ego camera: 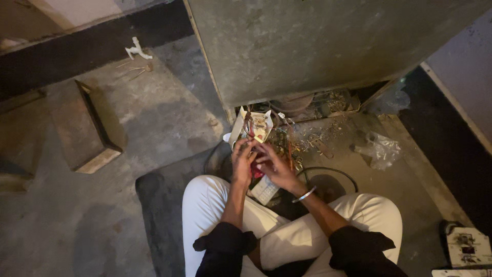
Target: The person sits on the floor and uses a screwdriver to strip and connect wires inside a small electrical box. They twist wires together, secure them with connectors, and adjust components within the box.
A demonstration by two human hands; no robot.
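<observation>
**Two hands, one small red thing**

You sit on the floor in white trousers (287, 236) with your knees apart. Both of your hands are up in front of you, close together, over the gap between your knees.

Your left hand (242, 163) has its fingers bent around a small red thing (256, 172). The red thing sits between your two hands, and most of it is hidden. Your right hand (274, 166) is touching it too, with the fingers curled in and pinching at it. It is too dark and too small to tell what the red thing is. A silver bangle (306, 195) goes around your right wrist.

Just under your hands, a white thing with little buttons (265, 190) lies on the floor. Just past your fingers, an open paper box (253, 128) stands with thin wires coming out of it. Next to it is a heap of small metal bits (307, 136).

A big grey metal cupboard (318, 46) stands right behind the heap. A thin black wire loop (328, 172) lies near your right knee. A crumpled clear plastic bag (379, 149) lies off to the right. A wooden block (84, 128) lies well apart on the left.
</observation>
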